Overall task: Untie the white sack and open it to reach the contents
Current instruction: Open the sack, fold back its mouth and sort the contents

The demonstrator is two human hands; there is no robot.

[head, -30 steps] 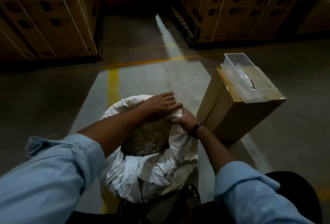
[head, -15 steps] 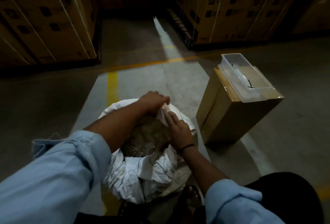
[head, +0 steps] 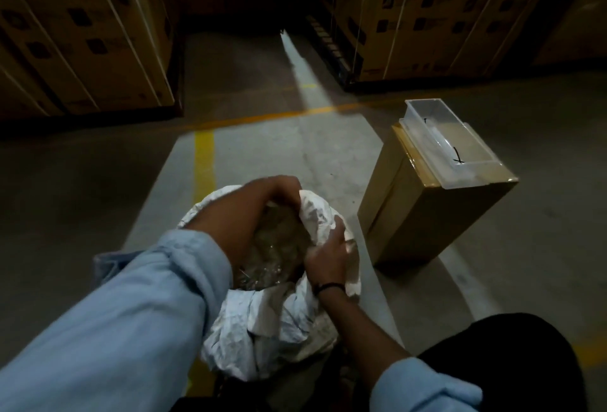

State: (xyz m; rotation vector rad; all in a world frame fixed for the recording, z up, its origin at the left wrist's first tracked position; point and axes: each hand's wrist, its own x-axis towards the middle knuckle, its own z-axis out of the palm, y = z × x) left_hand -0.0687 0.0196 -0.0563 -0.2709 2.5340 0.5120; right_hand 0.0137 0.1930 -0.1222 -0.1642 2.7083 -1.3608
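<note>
The white sack (head: 272, 329) stands on the concrete floor in front of me, its mouth open and its rim rolled down. Inside shows a clear plastic liner (head: 276, 254) over brownish contents. My left hand (head: 276, 193) curls over the far rim and grips a fold of white cloth there. At the right side of the mouth, my right hand (head: 328, 257) holds the rim, fingers closed on the fabric. Both forearms reach over the sack from light blue sleeves.
A tall cardboard box (head: 423, 214) stands on the floor right of the sack, with a clear plastic tray (head: 476, 178) on top. Strapped stacks of cartons (head: 75, 34) line both sides of an aisle ahead. Yellow floor lines (head: 203, 162) run past the sack.
My right hand slid from the far rim, beside the left hand, down to the sack's right side. My left hand closed into a grip on the far rim. The mouth stands wider.
</note>
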